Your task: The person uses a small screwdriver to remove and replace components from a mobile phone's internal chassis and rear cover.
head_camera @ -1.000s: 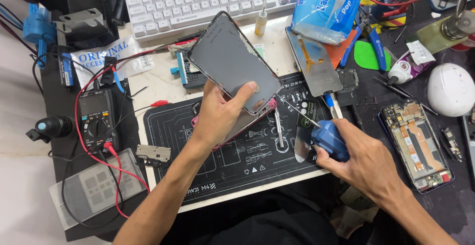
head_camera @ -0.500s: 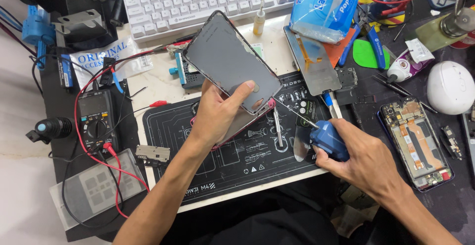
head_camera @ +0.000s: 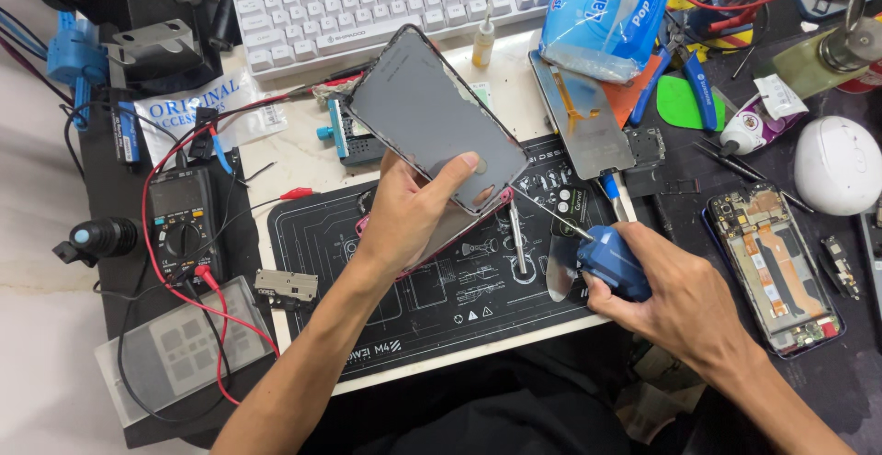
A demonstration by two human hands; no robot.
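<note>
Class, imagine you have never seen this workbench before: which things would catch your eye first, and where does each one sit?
First comes the grey phone screen panel, tilted up at centre in the left hand. Just right of it, the right hand holds a blue-handled tool with its thin tip pointed at the panel's lower corner. Next come the white keyboard along the top edge and the opened phone lying at far right.

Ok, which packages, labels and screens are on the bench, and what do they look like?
Phone screen panel: dark grey, tilted, held by left hand.
Wipes pack: blue, top centre.
Clear bag: blue lettering, left of panel.
Multimeter: dark, blank display, left.
</note>
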